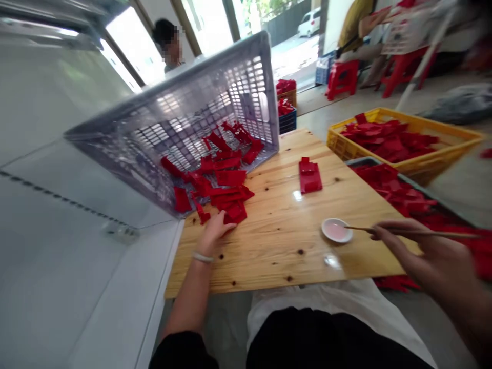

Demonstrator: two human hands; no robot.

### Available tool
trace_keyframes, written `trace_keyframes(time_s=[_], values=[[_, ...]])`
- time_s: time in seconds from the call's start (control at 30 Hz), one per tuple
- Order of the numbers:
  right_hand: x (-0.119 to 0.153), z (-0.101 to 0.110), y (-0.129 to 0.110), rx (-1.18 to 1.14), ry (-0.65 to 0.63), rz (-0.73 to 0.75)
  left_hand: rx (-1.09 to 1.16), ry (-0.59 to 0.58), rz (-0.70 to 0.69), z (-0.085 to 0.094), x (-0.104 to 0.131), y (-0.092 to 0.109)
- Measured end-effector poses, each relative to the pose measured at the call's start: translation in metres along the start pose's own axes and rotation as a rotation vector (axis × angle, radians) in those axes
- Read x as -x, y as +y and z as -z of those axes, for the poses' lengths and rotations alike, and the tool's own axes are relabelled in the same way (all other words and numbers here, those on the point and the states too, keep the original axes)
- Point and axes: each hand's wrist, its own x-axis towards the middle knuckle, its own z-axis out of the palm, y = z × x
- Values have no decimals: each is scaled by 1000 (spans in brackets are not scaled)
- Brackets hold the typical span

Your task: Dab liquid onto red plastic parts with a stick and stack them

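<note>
My left hand (216, 228) grips the near edge of a flat, glossy red piece (236, 211) at the front of a heap of red pieces (225, 163). This heap spills from a tipped grey plastic crate (273, 110) onto the wooden table. In my right hand (430, 253) is a thin brown stick (359, 229), held between closed fingers. Its tip reaches over the rim of a small white dish (325, 229) with pale pink contents; whether it touches them I cannot tell. Farther back lies a small stack of red pieces (310, 177).
Beside the wooden table (269, 256), on the right, stand a yellow crate (457, 134) and a dark crate (423, 185), both full of red pieces. A white panel (96, 266) borders the left side. Another person (168, 43) is behind the grey crate; someone sits near red stools (342, 77).
</note>
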Motion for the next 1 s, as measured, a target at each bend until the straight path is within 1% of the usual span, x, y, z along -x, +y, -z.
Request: trace_keyframes(time_s=[0.03, 0.1, 0.2, 0.27, 0.37, 0.43, 0.5, 0.57, 0.67, 0.73, 0.8, 0.87, 0.93, 1.0], values=[[-4, -3, -9, 9, -5, 9, -45, -35, -12, -1, 0, -6], [-12, -12, -17, 47, -60, -9, -120, -81, -32, -7, 1, -11], [-19, -22, -10, 92, -158, -34, -189, -108, -63, -18, 6, -9], [-19, -26, -6, 112, -212, -42, -203, -114, -100, -23, 11, -5], [-19, -26, -5, 128, -249, -59, -147, -110, -156, -25, 20, 2], [-20, -24, -8, 130, -251, -70, 34, -117, -164, -23, 26, 8], [-21, -22, -10, 126, -253, -78, 334, -170, -139, -21, 35, 16], [-23, -20, -11, 120, -264, -81, 678, -240, -94, -23, 44, 27], [-25, -18, -13, 105, -287, -75, 1165, -329, -31, -35, 59, 48], [-27, -16, -15, 88, -315, -61, 1398, -416, 32, -47, 67, 62], [-29, -13, -18, 66, -346, -45, 1537, -530, 92, -59, 74, 74], [-31, -10, -21, 52, -367, -33, 1627, -626, 117, -67, 79, 83], [-32, -9, -24, 44, -368, -30, 1690, -677, 115, -72, 84, 90], [-32, -9, -25, 38, -343, -33, 1733, -690, 115, -74, 89, 96]])
